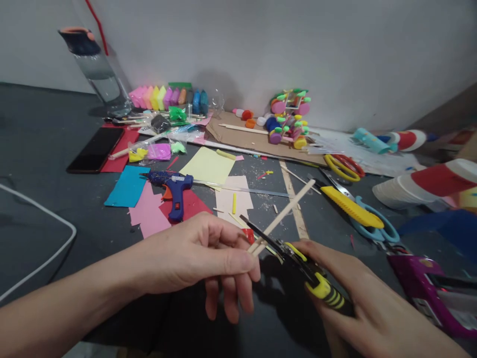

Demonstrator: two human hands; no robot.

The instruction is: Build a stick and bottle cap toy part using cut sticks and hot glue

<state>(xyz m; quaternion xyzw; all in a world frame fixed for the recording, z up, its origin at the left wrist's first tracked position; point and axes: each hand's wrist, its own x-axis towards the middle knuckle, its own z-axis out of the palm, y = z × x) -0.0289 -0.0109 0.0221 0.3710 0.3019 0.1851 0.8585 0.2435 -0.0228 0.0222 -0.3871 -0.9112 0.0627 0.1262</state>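
Observation:
In the head view my left hand (201, 253) pinches thin wooden sticks (292, 204) between thumb and fingers. The longer stick points up and away to the right; a short end shows by my thumb. My right hand (357, 283) grips long-nosed pliers (294, 258) by their yellow-and-black handles. Their dark jaws cross the sticks just beyond my left fingertips; whether they touch the wood I cannot tell. Beyond my left hand, a blue glue gun (177, 189) lies on coloured paper, its nozzle to the left.
Right of the pliers lie a yellow cutter (350, 206) and blue-handled scissors (387, 231). Stacked paper cups (421, 184) and a purple pouch (428, 283) are farther right. At the back are cardboard (231, 132), small clay-and-stick models (290, 119), a phone (97, 149) and a water bottle (100, 79).

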